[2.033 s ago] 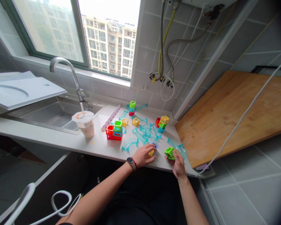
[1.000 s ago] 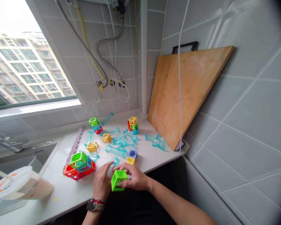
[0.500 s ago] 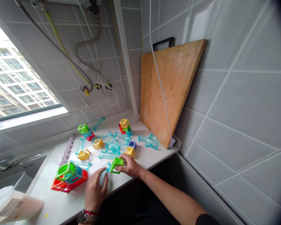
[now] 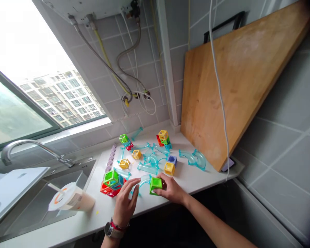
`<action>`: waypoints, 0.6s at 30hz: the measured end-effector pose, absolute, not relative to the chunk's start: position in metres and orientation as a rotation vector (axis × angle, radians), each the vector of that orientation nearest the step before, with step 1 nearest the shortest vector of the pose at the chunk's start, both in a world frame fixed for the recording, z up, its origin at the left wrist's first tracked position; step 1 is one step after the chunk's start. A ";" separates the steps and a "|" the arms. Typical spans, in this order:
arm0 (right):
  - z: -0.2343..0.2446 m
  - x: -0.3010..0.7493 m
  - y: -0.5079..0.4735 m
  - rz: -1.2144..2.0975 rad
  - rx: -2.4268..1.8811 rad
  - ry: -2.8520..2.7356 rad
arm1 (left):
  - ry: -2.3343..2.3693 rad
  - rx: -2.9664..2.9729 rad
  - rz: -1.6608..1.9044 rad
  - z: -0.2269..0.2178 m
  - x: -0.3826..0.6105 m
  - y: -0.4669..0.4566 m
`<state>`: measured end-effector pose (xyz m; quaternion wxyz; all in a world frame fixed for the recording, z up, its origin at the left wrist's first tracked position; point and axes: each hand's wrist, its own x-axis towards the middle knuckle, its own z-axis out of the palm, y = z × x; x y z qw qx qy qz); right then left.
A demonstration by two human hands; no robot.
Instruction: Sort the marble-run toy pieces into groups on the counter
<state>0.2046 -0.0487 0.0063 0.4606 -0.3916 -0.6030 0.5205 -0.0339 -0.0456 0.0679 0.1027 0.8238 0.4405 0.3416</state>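
gripping a green cube [image 4: 155,186] in the right hand [image 4: 172,189], with the left hand [image 4: 124,206] loosely spread near a curved teal track [image 4: 144,179]

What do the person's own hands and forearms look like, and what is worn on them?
Both hands are without gloves, and no sleeves show on the forearms. The left hand has a dark-faced watch with a greyish-beige strap and a red bracelet at its wrist. The right hand shows no watch.

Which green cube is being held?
The lone green cube in the right hand; the others belong to the front-left stack, back-left stack and back-right stack.
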 end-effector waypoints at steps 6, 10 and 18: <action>0.010 0.204 -0.051 1.248 -0.989 -1.525 | 1.379 2.273 1.181 0.076 -0.071 -0.082; 0.009 0.204 -0.051 1.220 -0.985 -1.560 | 1.661 2.068 1.479 0.072 -0.095 -0.075; 0.003 0.198 -0.047 1.153 -1.012 -1.580 | 1.856 2.151 1.172 0.067 -0.122 -0.023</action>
